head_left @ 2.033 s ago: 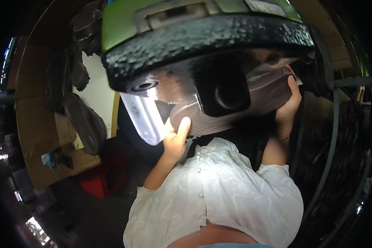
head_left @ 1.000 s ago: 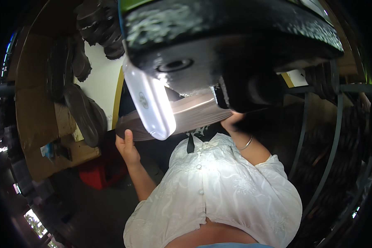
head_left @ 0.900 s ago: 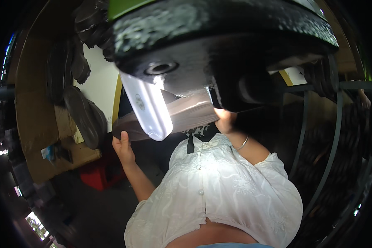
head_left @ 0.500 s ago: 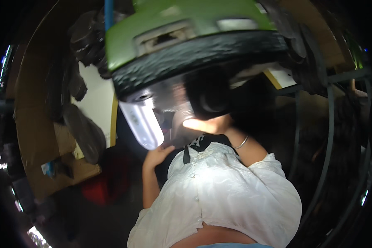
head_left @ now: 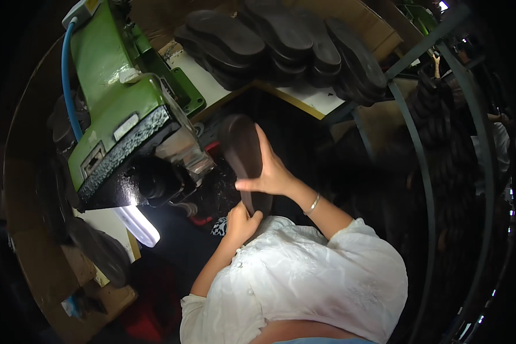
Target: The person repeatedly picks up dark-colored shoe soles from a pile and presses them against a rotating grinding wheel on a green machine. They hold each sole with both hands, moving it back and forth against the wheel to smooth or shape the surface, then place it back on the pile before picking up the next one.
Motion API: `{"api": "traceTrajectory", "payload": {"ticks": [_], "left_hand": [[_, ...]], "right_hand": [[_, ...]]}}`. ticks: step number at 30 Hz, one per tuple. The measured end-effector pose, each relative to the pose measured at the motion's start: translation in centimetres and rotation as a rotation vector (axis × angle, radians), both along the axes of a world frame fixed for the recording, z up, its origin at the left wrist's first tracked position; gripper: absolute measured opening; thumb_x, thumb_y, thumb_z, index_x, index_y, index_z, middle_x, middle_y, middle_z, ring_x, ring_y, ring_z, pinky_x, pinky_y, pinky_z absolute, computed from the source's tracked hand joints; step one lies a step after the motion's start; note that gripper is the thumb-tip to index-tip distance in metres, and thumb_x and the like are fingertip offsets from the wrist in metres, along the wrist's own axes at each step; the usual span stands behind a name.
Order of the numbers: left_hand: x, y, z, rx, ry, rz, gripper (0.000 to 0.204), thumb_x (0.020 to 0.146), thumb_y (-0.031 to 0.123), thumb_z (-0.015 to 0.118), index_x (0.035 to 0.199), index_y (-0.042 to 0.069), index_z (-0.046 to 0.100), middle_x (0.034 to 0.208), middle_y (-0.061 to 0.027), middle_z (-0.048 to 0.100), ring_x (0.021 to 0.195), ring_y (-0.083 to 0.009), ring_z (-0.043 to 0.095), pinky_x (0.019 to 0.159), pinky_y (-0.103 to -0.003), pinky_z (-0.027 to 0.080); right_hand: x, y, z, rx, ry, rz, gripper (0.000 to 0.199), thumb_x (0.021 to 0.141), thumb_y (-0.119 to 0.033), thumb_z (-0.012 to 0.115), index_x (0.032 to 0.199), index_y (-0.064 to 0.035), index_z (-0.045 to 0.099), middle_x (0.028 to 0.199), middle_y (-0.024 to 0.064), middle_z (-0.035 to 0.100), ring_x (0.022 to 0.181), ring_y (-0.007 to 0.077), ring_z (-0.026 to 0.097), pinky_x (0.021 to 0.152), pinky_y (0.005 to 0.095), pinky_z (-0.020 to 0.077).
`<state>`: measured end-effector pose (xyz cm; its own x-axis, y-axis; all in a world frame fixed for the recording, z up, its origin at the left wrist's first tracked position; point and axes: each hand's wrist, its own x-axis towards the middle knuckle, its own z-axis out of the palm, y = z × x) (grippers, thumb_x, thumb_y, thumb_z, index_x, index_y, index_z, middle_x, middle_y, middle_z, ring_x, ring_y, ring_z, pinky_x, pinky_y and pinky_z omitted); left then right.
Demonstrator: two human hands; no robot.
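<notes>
A dark brown shoe sole (head_left: pixel 241 143) stands lengthwise in front of my body, right of the green machine. My right hand (head_left: pixel 274 174) grips its middle from the right, with the thumb laid across it. At the near end, my left hand (head_left: pixel 242 225) is closed around the sole's lower edge. The machine's dark working head (head_left: pixel 155 180) is to the left, apart from the sole. Beneath that head a lit white lamp (head_left: pixel 139 226) shines. The underside of the sole and some fingers behind it are hidden.
Stacks of dark soles (head_left: pixel 229 40) lie on a white table (head_left: pixel 203 80) with a yellow edge at the back. More soles (head_left: pixel 100 249) sit at the left by a cardboard sheet (head_left: pixel 34 275). Metal rack bars (head_left: pixel 421 155) rise at the right. A blue hose (head_left: pixel 66 74) runs along the machine.
My view has swung to the right, so the machine now sits at the left. Both hands, earlier low by the machine head and lamp, now show clear of it, holding the sole.
</notes>
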<state>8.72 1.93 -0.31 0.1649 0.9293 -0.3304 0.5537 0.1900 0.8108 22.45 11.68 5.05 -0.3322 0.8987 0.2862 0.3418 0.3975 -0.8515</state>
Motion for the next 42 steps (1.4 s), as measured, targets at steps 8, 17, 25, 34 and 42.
{"api": "traceTrajectory", "payload": {"ticks": [8,17,25,34,42], "left_hand": [[0.6,1.5,4.6,0.276,-0.247,-0.067,0.044,0.077,0.026,0.064,0.111,0.0,0.052,0.096,-0.0176,0.059,0.072,-0.0235,0.063,0.062,-0.031,0.05],[-8.8,1.2,-2.0,0.349,-0.011,0.28,0.027,0.078,0.015,0.063,0.1,0.001,0.057,0.083,-0.012,0.061,0.071,-0.0176,0.06,0.065,-0.029,0.048],[-23.9,9.3,3.3,0.937,0.252,1.13,0.051,0.076,0.02,0.065,0.115,-0.002,0.041,0.102,-0.0178,0.049,0.085,-0.0273,0.052,0.076,-0.034,0.042],[-32.4,18.8,15.0,0.916,0.311,1.334,0.069,0.058,0.035,0.07,0.111,-0.003,0.047,0.104,-0.0241,0.054,0.096,-0.0334,0.055,0.084,-0.036,0.042],[-18.9,1.1,17.7,1.759,0.289,1.127,0.065,0.074,0.013,0.067,0.121,0.002,0.024,0.115,-0.0215,0.041,0.093,-0.0309,0.055,0.082,-0.041,0.049]], "right_hand": [[6.7,2.2,4.8,0.279,-0.232,-0.426,0.096,0.054,-0.022,0.075,0.133,-0.0013,0.024,0.126,0.0212,0.033,0.118,0.0349,0.034,0.098,0.041,0.03],[15.1,13.6,14.0,0.811,-0.527,-0.738,0.039,0.074,-0.017,0.065,0.111,-0.008,0.055,0.12,0.0166,0.049,0.111,0.0316,0.047,0.092,0.0385,0.0386],[4.8,6.9,3.5,0.401,-0.452,-0.111,0.028,0.072,-0.006,0.063,0.098,-0.0012,0.058,0.11,0.0175,0.053,0.105,0.0318,0.05,0.089,0.0359,0.0389],[-2.8,2.3,1.7,-0.039,-0.365,0.218,0.035,0.074,-0.028,0.065,0.095,-0.0006,0.06,0.095,0.016,0.061,0.092,0.0319,0.055,0.084,0.0363,0.0413],[0.6,1.3,-4.3,-0.219,-0.259,0.217,0.026,0.077,-0.023,0.063,0.092,-0.002,0.061,0.089,0.0081,0.062,0.084,0.0218,0.059,0.075,0.0338,0.0457]]}}
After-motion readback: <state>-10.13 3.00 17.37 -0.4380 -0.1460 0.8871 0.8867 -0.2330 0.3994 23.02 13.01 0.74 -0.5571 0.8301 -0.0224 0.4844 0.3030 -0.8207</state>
